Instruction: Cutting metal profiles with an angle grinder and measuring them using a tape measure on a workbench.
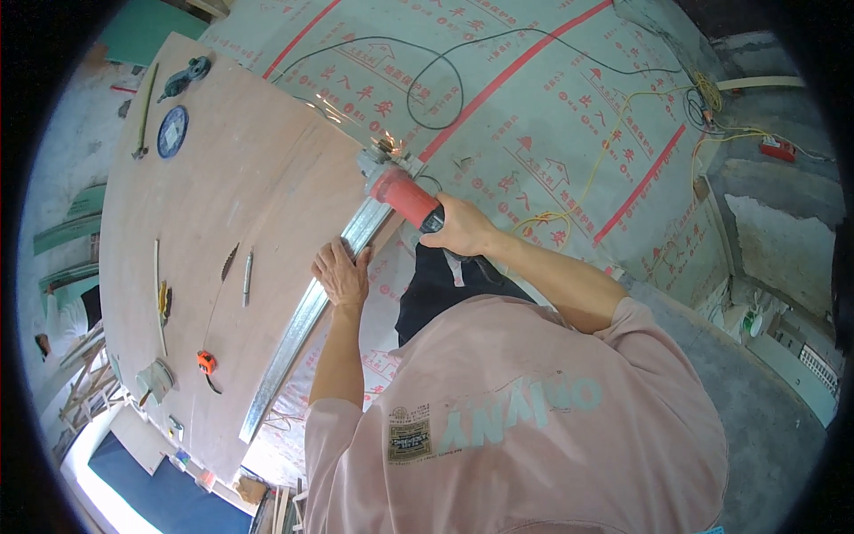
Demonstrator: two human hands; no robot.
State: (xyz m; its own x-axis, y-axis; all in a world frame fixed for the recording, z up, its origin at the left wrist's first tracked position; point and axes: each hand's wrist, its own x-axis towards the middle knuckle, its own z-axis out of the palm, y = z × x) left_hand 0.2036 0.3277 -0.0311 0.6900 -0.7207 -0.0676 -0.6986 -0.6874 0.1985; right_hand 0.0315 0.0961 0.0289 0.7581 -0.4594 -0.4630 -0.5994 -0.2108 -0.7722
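My right hand (458,227) is wrapped round the rear grip of a red angle grinder (400,194). At the far end of a silver metal channel (298,334), the grinder's head throws orange sparks (388,144). The channel lies along the right edge of a wooden board (196,276). My left hand (342,274) presses down on the channel, its fingers curled over it a short way below the grinder. The cutting disc itself is mostly hidden by the tool's head.
On the board lie an orange tape measure (206,362), a marker pen (247,278), a round disc (173,132) and a dark green tool (185,80). Cables (463,98) loop across the printed floor sheeting (534,125). Another person (67,325) is far left.
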